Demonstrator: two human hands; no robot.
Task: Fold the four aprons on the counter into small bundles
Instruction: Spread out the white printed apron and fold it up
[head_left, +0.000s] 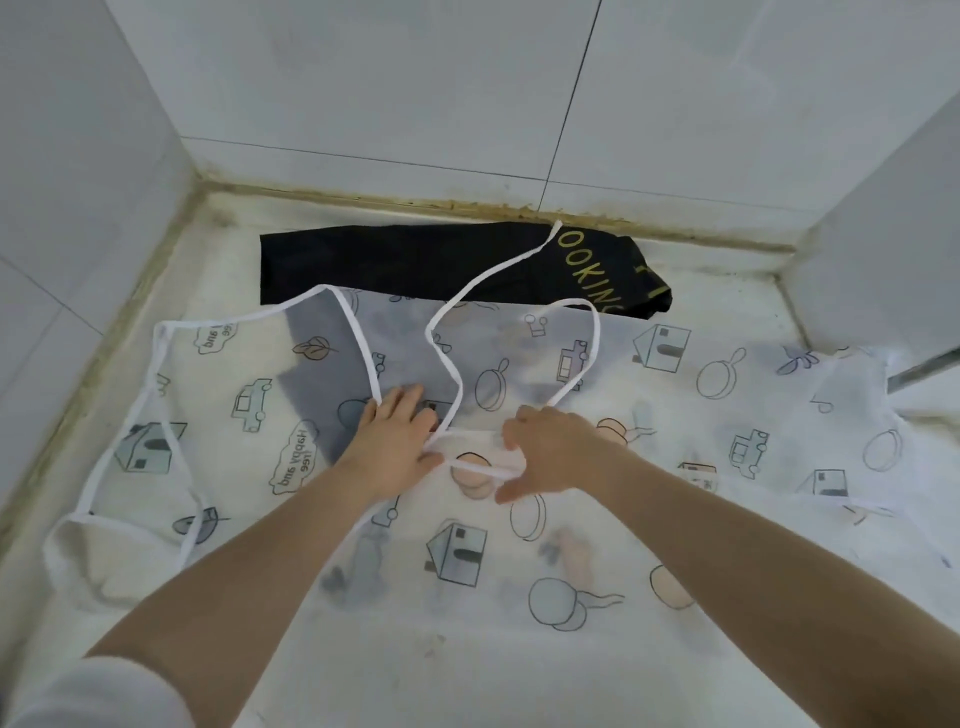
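A thin white translucent apron (675, 415) printed with houses, cars and pans lies spread flat over most of the counter. Its white ties (457, 384) loop across the middle. A grey layer (332, 374) shows through the fabric at centre left. A black apron (415, 265) with yellow lettering lies folded into a long strip at the back by the wall. My left hand (400, 441) presses flat on the white apron with fingers spread. My right hand (550, 452) rests beside it, fingertips pinching the white tie against the fabric.
White tiled walls close in the counter at the back (415, 104) and left (78, 208). A white appliance or cabinet side (893, 249) stands at the right. A grimy sealant seam (467, 208) runs along the back edge.
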